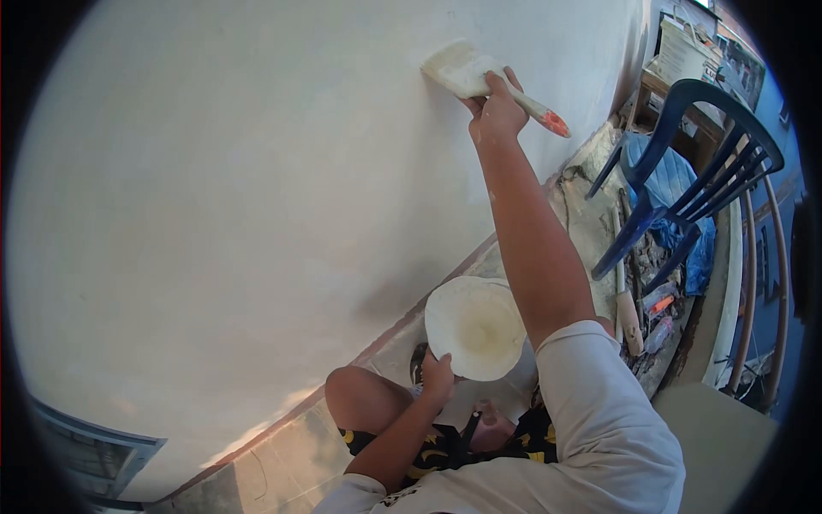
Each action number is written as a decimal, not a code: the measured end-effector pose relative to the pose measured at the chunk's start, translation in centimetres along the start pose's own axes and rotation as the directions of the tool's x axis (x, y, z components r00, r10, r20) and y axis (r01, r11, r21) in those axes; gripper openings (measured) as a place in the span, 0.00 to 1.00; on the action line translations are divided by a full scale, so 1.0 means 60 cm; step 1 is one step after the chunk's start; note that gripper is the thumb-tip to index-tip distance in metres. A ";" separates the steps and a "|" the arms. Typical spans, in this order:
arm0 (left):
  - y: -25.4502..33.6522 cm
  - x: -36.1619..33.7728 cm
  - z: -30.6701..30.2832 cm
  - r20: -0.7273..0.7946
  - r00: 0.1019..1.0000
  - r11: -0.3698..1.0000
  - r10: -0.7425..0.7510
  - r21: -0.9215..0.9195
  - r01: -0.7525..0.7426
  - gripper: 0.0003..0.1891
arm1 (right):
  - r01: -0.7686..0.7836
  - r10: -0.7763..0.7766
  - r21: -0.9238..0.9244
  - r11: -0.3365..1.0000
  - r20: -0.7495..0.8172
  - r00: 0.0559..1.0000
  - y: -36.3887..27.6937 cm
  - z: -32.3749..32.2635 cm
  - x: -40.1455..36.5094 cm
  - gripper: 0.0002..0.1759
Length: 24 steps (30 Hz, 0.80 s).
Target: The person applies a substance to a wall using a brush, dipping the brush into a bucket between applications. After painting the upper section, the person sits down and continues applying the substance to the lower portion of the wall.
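My right hand [503, 110] is stretched out to the upper right, closed around a wide paintbrush [458, 68]. Its broad whitish bristle end lies at the pale wall [257, 188], while the handle with a red tip points down and right. Low in front of my lap, my left hand [438, 377] grips the near left rim of a white round bowl [479, 330]. The inside of the bowl is coated with cream-white paint. My bent knee shows just left of that hand.
A dark blue plastic chair [676, 171] stands at the right, near a blue tarp [698, 257] and scattered debris. Behind it, a white bucket [685, 51] rests on a wooden stand. A reddish strip edges the wall's base. A window frame [103, 450] shows lower left.
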<state>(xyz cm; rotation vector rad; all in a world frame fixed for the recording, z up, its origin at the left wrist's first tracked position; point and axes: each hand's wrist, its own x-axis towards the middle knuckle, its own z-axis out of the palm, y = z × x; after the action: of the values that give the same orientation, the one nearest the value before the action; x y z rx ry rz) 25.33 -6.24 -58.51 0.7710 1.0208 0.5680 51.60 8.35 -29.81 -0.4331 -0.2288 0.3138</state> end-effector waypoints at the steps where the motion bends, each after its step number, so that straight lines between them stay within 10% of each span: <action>1: 0.000 0.003 -0.002 0.007 1.000 1.000 0.007 0.000 -0.007 0.20 | -0.001 0.001 -0.002 1.000 -0.002 1.000 0.009 -0.033 -0.005 0.26; 13: -0.003 0.003 -0.020 -0.028 0.998 0.997 0.049 0.058 -0.047 0.21 | 0.017 -0.018 0.025 1.000 0.036 0.999 -0.037 0.071 0.000 0.24; 19: 0.001 -0.007 -0.036 -0.084 0.995 0.998 0.060 -0.014 -0.061 0.22 | -0.137 0.113 -0.143 0.980 -0.162 0.980 0.007 -0.085 -0.046 0.24; 24: -0.024 0.006 -0.074 -0.110 0.990 0.996 0.092 0.023 -0.090 0.22 | 0.070 -0.073 0.084 0.994 0.032 0.997 -0.052 0.038 -0.016 0.25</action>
<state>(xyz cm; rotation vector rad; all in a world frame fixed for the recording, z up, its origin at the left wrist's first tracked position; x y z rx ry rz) 21.57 -5.54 -61.23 0.8123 1.0982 0.6872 50.86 6.19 -26.56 -0.3373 -0.2642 0.2594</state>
